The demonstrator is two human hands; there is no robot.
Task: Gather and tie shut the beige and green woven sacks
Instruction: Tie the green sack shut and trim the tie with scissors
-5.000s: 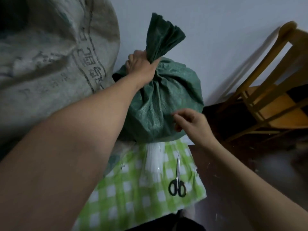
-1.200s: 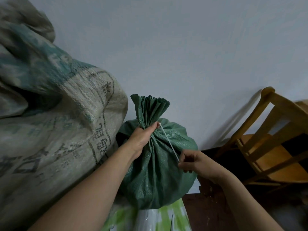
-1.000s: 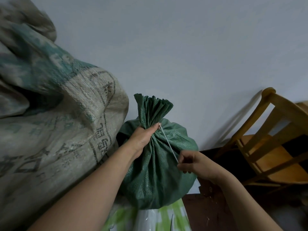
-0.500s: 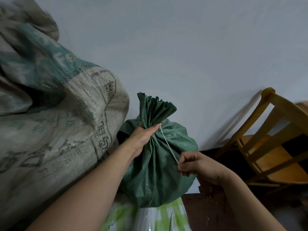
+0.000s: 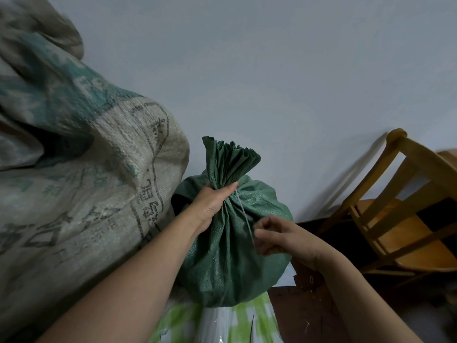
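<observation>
mid-tie on green sack (image 5: 222, 268): your left hand (image 5: 212, 204) clenched its gathered neck, right hand (image 5: 279, 237) pinched the string (image 5: 243, 214); next probably needed wrapping round.

A plain pale grey-blue wall (image 5: 272, 70) fills the upper middle and upper right of the frame. At the right edge stands a wooden chair (image 5: 410, 238) of yellowish timber, slatted, with a soft shadow on the wall to its left. Under it, in the lower right, the floor (image 5: 304, 315) is dark reddish brown with small pale specks scattered on it. At the bottom centre lies a green-and-white checked cloth (image 5: 244, 318), with shiny clear plastic (image 5: 217, 325) over its middle. A thin dark line crosses the cloth; what it is cannot be told
</observation>
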